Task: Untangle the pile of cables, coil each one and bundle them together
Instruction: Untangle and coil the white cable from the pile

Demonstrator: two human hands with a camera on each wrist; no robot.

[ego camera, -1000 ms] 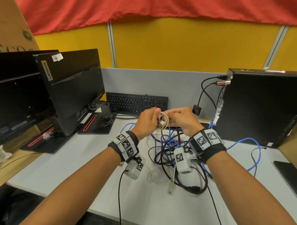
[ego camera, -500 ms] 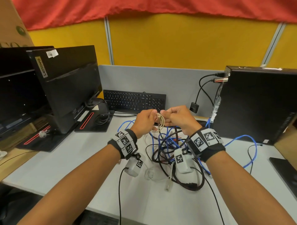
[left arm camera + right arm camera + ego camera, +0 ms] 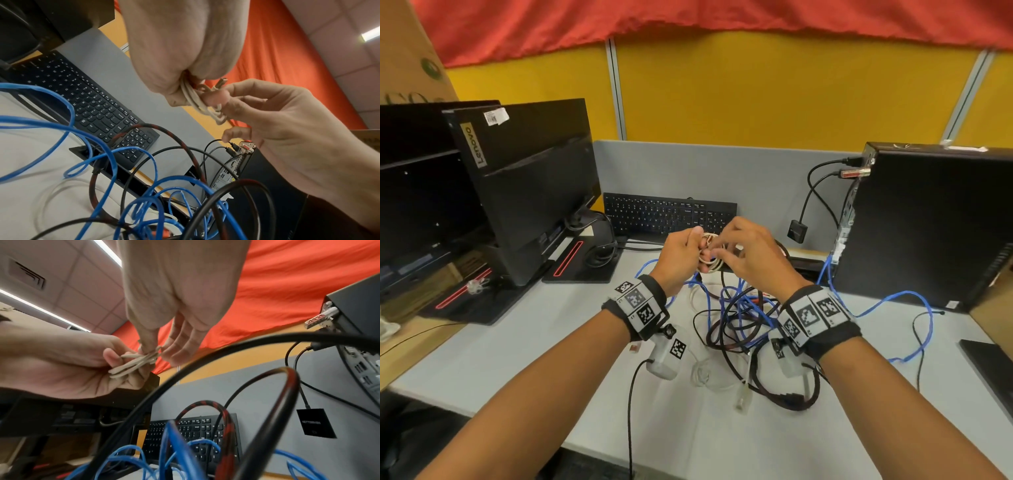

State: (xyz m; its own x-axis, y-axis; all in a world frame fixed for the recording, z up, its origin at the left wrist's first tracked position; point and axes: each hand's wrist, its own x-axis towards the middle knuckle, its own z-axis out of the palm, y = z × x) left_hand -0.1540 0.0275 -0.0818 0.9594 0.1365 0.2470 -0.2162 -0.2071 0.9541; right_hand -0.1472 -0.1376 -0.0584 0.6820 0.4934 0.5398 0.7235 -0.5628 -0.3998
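Note:
A small beige cable coil (image 3: 709, 255) is held above the desk between both hands. My left hand (image 3: 683, 251) grips one side of the coil (image 3: 195, 99) in a closed fist. My right hand (image 3: 744, 251) pinches the other side with thumb and forefinger (image 3: 153, 348), its other fingers loosely spread. Below the hands a tangled pile lies on the desk: blue cable (image 3: 739, 308), thin black cable (image 3: 702, 329), a red-and-black braided cable (image 3: 791, 404) and a whitish cable with a clear plug (image 3: 741, 399).
A black keyboard (image 3: 667, 216) leans against the grey partition behind the hands. Monitors (image 3: 534, 192) stand at the left. At the right is a black PC case (image 3: 935, 226) with cables plugged in. A blue cable (image 3: 914, 308) runs beside the case.
My right hand has loosened from a closed fist; its outer fingers now spread while thumb and forefinger stay on the beige coil. The left hand keeps its grip.

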